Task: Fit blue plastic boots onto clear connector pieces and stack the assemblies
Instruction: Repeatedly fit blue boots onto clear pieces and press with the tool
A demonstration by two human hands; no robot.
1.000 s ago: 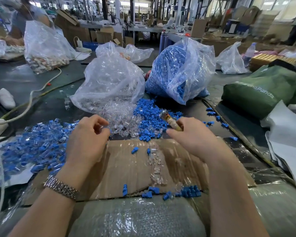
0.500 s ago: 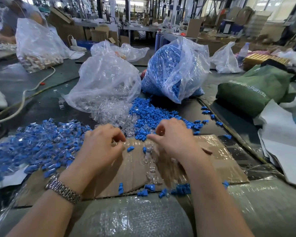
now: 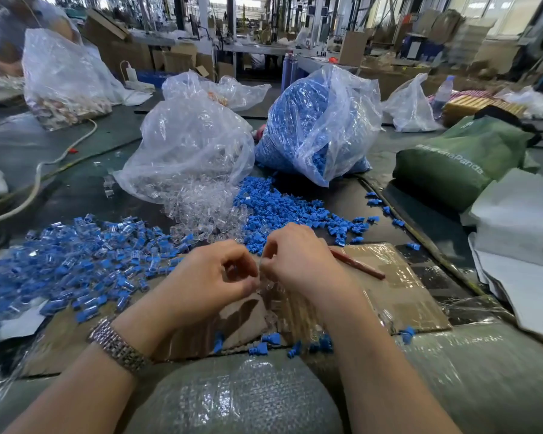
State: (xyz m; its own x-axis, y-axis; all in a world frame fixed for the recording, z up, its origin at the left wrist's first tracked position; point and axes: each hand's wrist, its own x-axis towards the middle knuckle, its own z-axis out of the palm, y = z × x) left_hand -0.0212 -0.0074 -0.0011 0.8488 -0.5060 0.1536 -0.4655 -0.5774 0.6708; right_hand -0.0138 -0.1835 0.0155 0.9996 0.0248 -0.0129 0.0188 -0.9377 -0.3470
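My left hand [image 3: 213, 277] and right hand [image 3: 298, 261] meet fingertip to fingertip over the cardboard sheet [image 3: 398, 292]. The left thumb and forefinger pinch a small clear connector piece [image 3: 258, 278], mostly hidden by the fingers. The right hand grips a thin red-brown stick [image 3: 358, 265] that sticks out to the right from under the palm. Loose blue boots [image 3: 282, 211] and clear connectors [image 3: 201, 214] lie heaped just beyond the hands. A wide pile of fitted blue-and-clear assemblies [image 3: 76, 261] spreads to the left.
Behind the heaps stand a bag of clear pieces [image 3: 192, 151] and a bag of blue boots [image 3: 320, 120]. A green bag [image 3: 461, 161] and white sheets [image 3: 521, 214] fill the right. A white cable [image 3: 38, 173] crosses the left. Bubble wrap [image 3: 232, 402] covers the near edge, with stray boots [image 3: 270, 343] by it.
Both hands came together over the cardboard. The right hand turned so the stick, which pointed up and left, now points right. The left hand shifted right to meet it.
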